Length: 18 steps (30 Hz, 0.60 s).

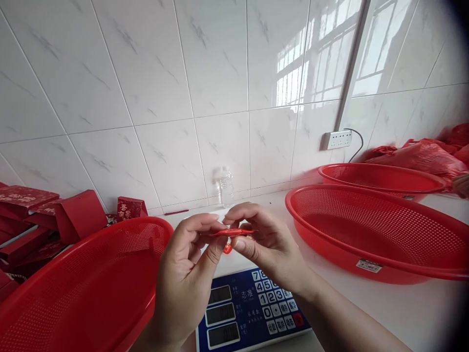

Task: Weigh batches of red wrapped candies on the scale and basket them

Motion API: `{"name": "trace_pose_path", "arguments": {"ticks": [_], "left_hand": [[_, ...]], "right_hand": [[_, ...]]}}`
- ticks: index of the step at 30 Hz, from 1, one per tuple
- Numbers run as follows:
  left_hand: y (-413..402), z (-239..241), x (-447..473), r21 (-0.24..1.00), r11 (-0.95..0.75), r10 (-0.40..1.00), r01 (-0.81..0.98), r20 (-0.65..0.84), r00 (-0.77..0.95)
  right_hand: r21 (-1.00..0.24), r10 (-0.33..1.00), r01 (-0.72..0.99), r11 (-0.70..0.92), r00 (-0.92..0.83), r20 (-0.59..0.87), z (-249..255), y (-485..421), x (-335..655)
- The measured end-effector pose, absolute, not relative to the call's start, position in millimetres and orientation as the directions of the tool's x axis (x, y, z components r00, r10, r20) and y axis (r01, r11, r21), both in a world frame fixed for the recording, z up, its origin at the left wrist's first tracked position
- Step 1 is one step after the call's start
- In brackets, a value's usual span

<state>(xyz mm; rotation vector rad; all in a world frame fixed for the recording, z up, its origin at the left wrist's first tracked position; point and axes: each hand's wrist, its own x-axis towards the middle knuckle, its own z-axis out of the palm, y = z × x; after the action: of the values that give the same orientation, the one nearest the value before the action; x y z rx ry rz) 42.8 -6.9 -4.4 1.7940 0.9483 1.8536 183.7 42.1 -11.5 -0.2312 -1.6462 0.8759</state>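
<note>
Between my two hands is a small, flat, shiny red packet point(238, 232), seen almost edge-on above a digital scale. My left hand point(185, 274) pinches its left end between thumb and fingers. The right end is pinched the same way by my right hand point(276, 244). Just below and behind the packet lies another small red wrapped piece point(227, 249), partly hidden by my fingers. The blue scale point(251, 313) has number keys and three grey displays, whose digits are too faint to read; my hands and wrists cover part of it.
A red perforated basket point(110, 293) stands at left; two more, a near basket point(330, 254) and a far basket point(381, 168), are at right. Red boxes point(80, 215), a clear bottle point(227, 188), a power strip point(337, 140) and red bags point(428, 154) line the wall. Another person's hand point(460, 186) shows at the right edge.
</note>
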Motion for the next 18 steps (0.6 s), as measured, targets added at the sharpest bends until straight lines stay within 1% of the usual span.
{"name": "trace_pose_path", "arguments": {"ticks": [2, 4, 6, 10, 11, 14, 16, 18], "left_hand": [[-7.6, -3.9, 43.6, 0.697, -0.699, 0.689, 0.161, 0.717, -0.112], [-7.9, -3.3, 44.0, 0.697, -0.7, 0.689, 0.155, 0.717, -0.107], [-8.1, -2.8, 43.7, 0.71, -0.687, 0.703, 0.155, 0.703, -0.106], [-8.2, -3.1, 41.4, 0.737, -0.657, 0.733, 0.16, 0.674, -0.095], [-8.1, -3.4, 40.8, 0.739, -0.653, 0.735, 0.169, 0.671, -0.094], [-7.4, -4.8, 40.2, 0.728, -0.659, 0.72, 0.191, 0.683, -0.121], [-6.9, -5.6, 40.7, 0.71, -0.683, 0.693, 0.168, 0.704, -0.159], [-6.5, -6.0, 41.7, 0.7, -0.702, 0.677, 0.129, 0.713, -0.183]], "right_hand": [[-0.644, 0.563, -0.265, 0.717, -0.324, 0.76, -10.4, 42.6, 183.3], [-0.61, 0.51, -0.263, 0.747, -0.36, 0.781, -9.7, 43.0, 182.5], [-0.6, 0.492, -0.255, 0.758, -0.38, 0.783, -10.1, 42.9, 182.0], [-0.658, 0.584, -0.146, 0.739, -0.35, 0.733, -12.5, 42.0, 184.5], [-0.657, 0.592, -0.126, 0.744, -0.333, 0.734, -12.8, 41.9, 185.7], [-0.579, 0.531, -0.096, 0.81, -0.299, 0.793, -11.1, 41.6, 188.7], [-0.53, 0.488, -0.079, 0.844, -0.297, 0.821, -8.2, 40.8, 189.5], [-0.528, 0.489, -0.052, 0.848, -0.308, 0.816, -5.0, 39.2, 189.4]]}}
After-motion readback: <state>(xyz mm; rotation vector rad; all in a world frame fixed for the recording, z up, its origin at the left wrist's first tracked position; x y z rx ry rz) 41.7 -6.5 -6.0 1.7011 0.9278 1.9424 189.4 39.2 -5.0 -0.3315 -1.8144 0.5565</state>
